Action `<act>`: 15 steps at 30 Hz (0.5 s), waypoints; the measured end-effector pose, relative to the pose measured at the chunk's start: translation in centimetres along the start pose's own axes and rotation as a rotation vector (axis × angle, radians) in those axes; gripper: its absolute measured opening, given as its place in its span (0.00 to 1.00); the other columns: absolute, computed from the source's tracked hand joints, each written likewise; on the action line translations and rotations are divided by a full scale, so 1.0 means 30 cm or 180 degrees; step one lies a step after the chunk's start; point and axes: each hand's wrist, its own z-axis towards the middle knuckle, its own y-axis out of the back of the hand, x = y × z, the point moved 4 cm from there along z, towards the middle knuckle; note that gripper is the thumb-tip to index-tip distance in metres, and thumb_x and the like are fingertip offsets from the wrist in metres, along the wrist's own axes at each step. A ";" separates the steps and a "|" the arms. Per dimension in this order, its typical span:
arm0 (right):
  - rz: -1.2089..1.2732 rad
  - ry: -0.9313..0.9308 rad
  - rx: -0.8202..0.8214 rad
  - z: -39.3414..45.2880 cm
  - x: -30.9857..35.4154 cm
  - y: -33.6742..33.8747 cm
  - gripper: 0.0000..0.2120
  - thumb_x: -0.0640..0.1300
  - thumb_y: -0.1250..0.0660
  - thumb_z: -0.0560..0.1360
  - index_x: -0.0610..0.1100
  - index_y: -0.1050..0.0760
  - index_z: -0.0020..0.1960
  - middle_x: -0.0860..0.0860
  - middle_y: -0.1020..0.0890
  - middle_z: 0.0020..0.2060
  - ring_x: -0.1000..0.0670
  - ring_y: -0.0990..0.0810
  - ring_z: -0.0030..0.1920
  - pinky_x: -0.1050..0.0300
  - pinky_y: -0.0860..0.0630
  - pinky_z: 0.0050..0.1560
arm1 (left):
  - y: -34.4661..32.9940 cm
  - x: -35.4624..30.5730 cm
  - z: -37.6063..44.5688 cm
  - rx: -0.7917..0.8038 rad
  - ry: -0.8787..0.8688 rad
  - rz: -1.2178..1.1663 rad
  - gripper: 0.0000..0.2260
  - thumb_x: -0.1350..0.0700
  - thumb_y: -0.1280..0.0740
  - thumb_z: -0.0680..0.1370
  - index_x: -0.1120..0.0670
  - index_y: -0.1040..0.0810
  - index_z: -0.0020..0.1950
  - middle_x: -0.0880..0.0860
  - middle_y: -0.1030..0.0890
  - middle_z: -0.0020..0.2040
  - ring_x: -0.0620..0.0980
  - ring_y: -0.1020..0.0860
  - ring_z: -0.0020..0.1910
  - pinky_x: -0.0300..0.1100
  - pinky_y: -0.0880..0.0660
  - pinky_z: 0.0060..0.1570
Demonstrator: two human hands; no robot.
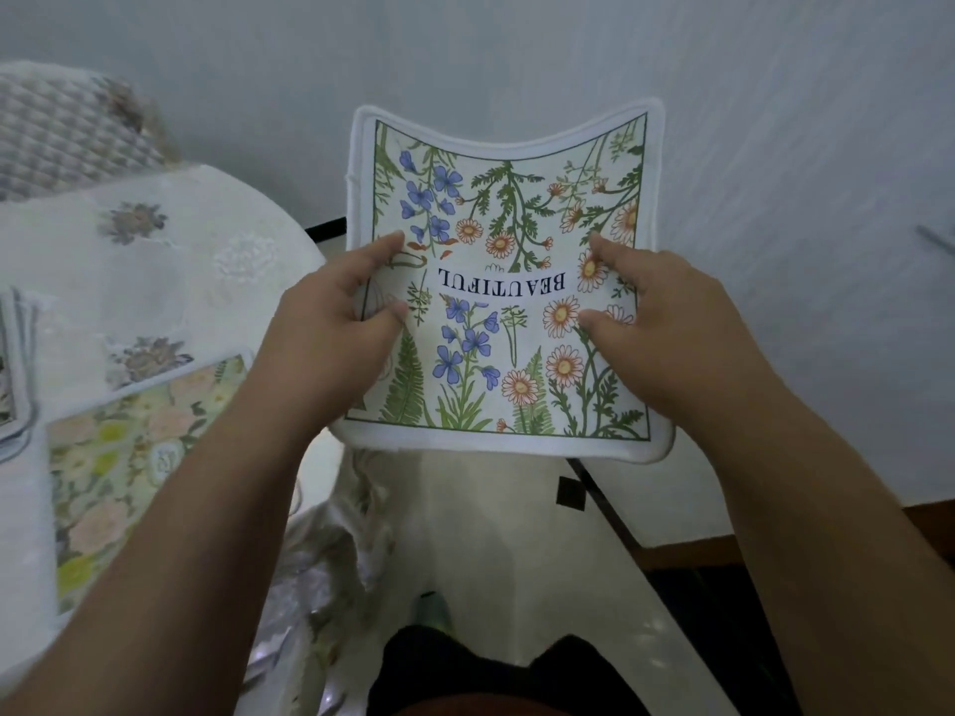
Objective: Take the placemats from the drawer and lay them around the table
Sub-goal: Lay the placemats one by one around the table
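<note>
Held placemat (504, 281): a white-bordered cloth mat printed with blue and orange flowers, green ferns and the word BEAUTIFUL, which reads upside down from the head view; it is up in the air in front of the person, to the right of the desk, and its far edge sags in the middle.
Left hand (330, 323): its grip is clenched on the mat's left side, thumb and a finger lying on the printed face, the rest hidden behind the cloth.
Right hand (666, 323): its grip is clenched on the mat's right side in the same way, fingertips (602, 245) pressing on the daisies.
Desk (170, 271): round, at the left, covered with a pale lace-like cloth with flower patches.
Laid placemat (129, 457): a second floral mat in greens and pinks lies flat on the desk near its front edge, partly hidden by the left forearm.
Left edge: a further mat-like thing (15, 364) lies on the desk, mostly cut off.
Chair (67, 131): a quilted backrest stands beyond the desk.
Floor (517, 534): pale glossy tiles below the held mat.
</note>
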 end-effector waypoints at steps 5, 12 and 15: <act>0.0037 0.0201 0.0194 0.195 -0.004 -0.017 0.31 0.47 0.31 0.78 0.55 0.38 0.79 0.49 0.27 0.67 0.52 0.27 0.62 0.60 0.33 0.62 | -0.024 0.008 0.117 -0.0166 0.0191 -0.0033 0.25 0.57 0.29 0.79 0.34 0.25 0.71 0.42 0.19 0.65 0.45 0.19 0.60 0.52 0.21 0.62; 0.0082 0.0804 0.0467 0.522 0.001 -0.038 0.32 0.47 0.30 0.78 0.54 0.38 0.79 0.48 0.28 0.71 0.48 0.28 0.68 0.59 0.35 0.67 | -0.054 -0.040 0.290 -0.0662 0.0406 0.0244 0.25 0.57 0.30 0.79 0.36 0.26 0.72 0.45 0.20 0.68 0.48 0.20 0.62 0.53 0.22 0.65; 0.0139 0.1081 0.0624 0.659 0.017 -0.021 0.32 0.47 0.30 0.78 0.55 0.38 0.79 0.49 0.29 0.72 0.49 0.29 0.69 0.61 0.37 0.66 | -0.062 -0.060 0.332 -0.1000 0.0476 0.0223 0.25 0.57 0.29 0.79 0.35 0.26 0.72 0.45 0.19 0.66 0.48 0.19 0.61 0.54 0.22 0.64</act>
